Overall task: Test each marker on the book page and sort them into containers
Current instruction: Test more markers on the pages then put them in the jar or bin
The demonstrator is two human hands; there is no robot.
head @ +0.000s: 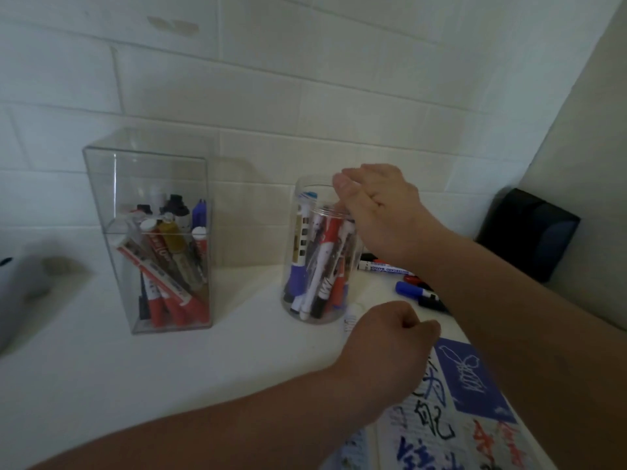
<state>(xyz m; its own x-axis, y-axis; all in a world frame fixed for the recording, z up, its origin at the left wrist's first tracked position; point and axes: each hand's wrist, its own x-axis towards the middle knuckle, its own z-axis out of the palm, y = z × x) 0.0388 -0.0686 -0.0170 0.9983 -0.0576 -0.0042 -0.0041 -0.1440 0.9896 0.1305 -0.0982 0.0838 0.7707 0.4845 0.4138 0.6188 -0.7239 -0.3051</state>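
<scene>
**A:** Since the right hand (376, 205) hovers flat and empty over the jar (310, 186), where are the loose markers (412, 290)?

**B:** Lying sideways on the bench right of the jar, nearer that hand. The left hand (390, 334) is curled by the jar's foot, contents unclear.

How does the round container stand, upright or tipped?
Upright: the round container stands on its base on the white table, rim upward, markers inside.

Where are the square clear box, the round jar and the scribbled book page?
square clear box (112, 184), head view, bare upper front wall.
round jar (322, 211), head view, front rim.
book page (431, 425), head view, black scribble near its middle.
</scene>
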